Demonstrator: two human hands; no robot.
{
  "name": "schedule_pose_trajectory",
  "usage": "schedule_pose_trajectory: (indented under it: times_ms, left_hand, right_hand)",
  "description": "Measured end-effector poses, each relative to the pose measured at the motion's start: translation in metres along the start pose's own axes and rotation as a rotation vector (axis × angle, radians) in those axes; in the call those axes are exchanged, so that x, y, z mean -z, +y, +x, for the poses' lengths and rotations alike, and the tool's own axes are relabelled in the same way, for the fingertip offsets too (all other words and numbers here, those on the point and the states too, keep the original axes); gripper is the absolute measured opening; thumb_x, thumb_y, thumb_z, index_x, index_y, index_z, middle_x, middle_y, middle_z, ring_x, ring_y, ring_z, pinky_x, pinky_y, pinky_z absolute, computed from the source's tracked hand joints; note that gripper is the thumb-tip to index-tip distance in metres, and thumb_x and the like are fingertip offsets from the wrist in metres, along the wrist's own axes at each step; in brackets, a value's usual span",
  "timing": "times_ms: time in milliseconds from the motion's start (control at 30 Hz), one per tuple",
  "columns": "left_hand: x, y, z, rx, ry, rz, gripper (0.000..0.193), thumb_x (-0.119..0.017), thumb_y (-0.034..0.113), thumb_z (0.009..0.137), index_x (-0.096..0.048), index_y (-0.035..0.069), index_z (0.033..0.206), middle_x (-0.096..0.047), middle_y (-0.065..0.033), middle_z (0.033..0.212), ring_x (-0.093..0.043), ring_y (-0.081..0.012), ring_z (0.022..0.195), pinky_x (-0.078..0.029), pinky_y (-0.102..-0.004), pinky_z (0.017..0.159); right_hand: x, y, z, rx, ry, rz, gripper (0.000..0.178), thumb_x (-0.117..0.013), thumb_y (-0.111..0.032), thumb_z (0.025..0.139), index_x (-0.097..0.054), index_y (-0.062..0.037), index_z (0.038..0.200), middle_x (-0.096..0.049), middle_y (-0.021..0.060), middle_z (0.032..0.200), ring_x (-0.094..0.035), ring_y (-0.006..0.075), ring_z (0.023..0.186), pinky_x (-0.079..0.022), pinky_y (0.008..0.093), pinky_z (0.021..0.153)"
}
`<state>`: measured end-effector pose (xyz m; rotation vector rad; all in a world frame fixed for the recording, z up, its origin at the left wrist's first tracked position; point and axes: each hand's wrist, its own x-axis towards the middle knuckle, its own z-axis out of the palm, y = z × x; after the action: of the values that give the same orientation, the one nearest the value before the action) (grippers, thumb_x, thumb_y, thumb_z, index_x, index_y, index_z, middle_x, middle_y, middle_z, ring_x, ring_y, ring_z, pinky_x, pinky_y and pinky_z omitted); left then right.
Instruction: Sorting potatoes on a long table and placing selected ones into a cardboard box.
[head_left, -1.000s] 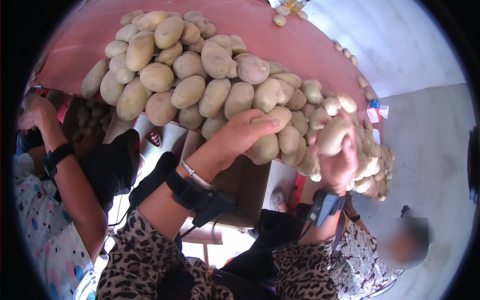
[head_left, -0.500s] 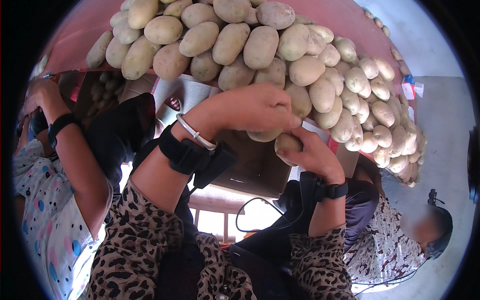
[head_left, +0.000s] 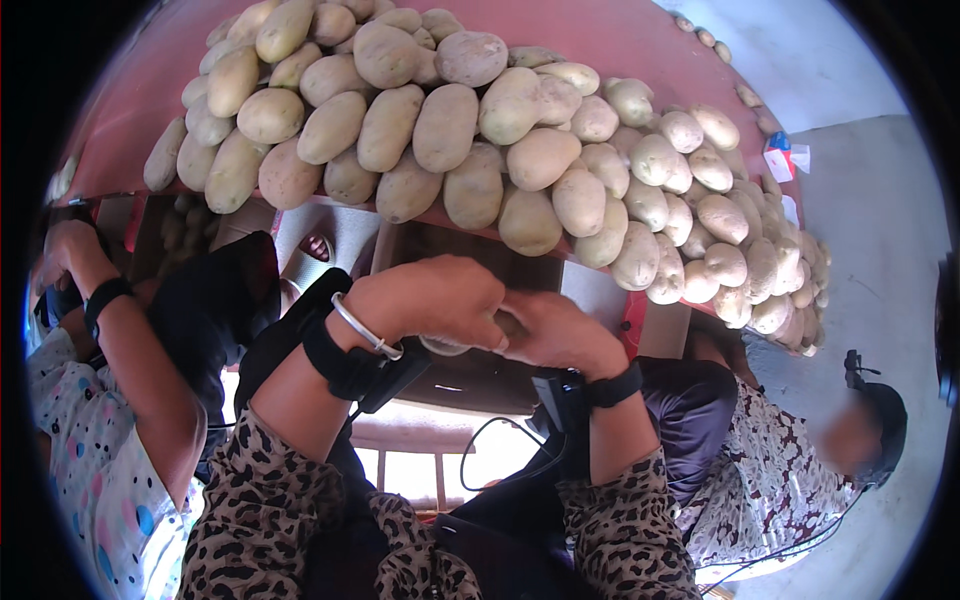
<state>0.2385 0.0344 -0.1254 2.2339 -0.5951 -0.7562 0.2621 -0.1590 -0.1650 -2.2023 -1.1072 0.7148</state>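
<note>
My left hand (head_left: 430,300), with a silver bangle and black strap at its wrist, curls over a pale potato (head_left: 442,347) that shows only beneath the palm. Close beside it, my right hand (head_left: 565,332) is bent around another potato (head_left: 512,328), mostly covered by fingers. The fingertips of both hands meet or nearly meet; which fingers touch which potato is partly hidden. Below and behind them is a brown cardboard box (head_left: 475,388). A large heap of potatoes (head_left: 445,128) lies just beyond my hands on a red surface (head_left: 130,150).
A co-worker in a dotted top (head_left: 130,420) sits at left, near a box of potatoes (head_left: 185,225). Another person in a patterned top (head_left: 750,480) sits at right. A black cable (head_left: 470,455) loops by my right forearm. A small red-blue packet (head_left: 780,160) stands far right.
Both my hands have come down and toward me from the heap's edge, with the potatoes in them, and drawn together over the box. The view has shifted, so the heap appears further left.
</note>
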Motion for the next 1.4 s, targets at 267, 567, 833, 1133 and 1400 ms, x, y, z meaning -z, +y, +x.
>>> schedule_pose_trajectory:
  times_ms: [267,567,833,1133,1400]
  left_hand:
    - [-0.010,0.000,0.003,-0.009,-0.106,0.062,0.031,-0.066,0.031,0.070,-0.061,0.000,0.073,-0.060,-0.0164,0.067,-0.060,-0.0323,0.067,-0.046,-0.0381,0.060]
    - [-0.009,0.001,0.004,-0.118,0.179,0.032,0.021,-0.062,0.022,0.072,-0.059,0.002,0.072,-0.059,-0.0156,0.065,-0.059,-0.0328,0.064,-0.044,-0.0395,0.058]
    - [-0.008,0.005,0.006,-0.102,0.428,-0.102,0.017,-0.064,0.017,0.072,-0.057,0.002,0.078,-0.059,-0.0139,0.066,-0.059,-0.0299,0.061,-0.045,-0.0361,0.056]
    - [-0.008,0.007,0.007,-0.128,0.450,-0.096,0.018,-0.065,0.016,0.073,-0.056,0.002,0.079,-0.058,-0.0129,0.066,-0.059,-0.0278,0.061,-0.045,-0.0346,0.055]
    - [-0.008,0.007,0.004,-0.152,0.472,-0.070,0.019,-0.065,0.016,0.073,-0.056,0.001,0.080,-0.057,-0.0130,0.065,-0.059,-0.0274,0.060,-0.045,-0.0349,0.054]
  right_hand:
    - [-0.017,-0.005,0.003,-0.074,-0.252,-0.062,0.033,-0.066,-0.027,0.072,-0.060,-0.0061,0.097,-0.062,0.0175,0.080,-0.060,0.0354,0.077,-0.048,0.0397,0.068]
    - [-0.025,-0.002,0.005,-0.126,-0.285,-0.043,0.018,-0.064,-0.025,0.072,-0.060,-0.0090,0.081,-0.063,0.0130,0.081,-0.061,0.0322,0.079,-0.048,0.0400,0.069]
    - [-0.016,-0.012,0.005,-0.119,-0.209,-0.124,0.025,-0.064,-0.025,0.072,-0.057,-0.0109,0.091,-0.063,0.0115,0.084,-0.062,0.0308,0.081,-0.049,0.0400,0.070]
    - [-0.030,-0.008,0.008,-0.182,-0.351,-0.225,0.036,-0.065,-0.026,0.072,-0.056,-0.0120,0.104,-0.062,0.0120,0.093,-0.061,0.0297,0.087,-0.049,0.0384,0.075]
    - [-0.026,-0.020,0.013,-0.138,-0.400,-0.291,0.037,-0.065,-0.027,0.075,-0.056,-0.0114,0.108,-0.062,0.0127,0.094,-0.061,0.0308,0.086,-0.050,0.0394,0.074]
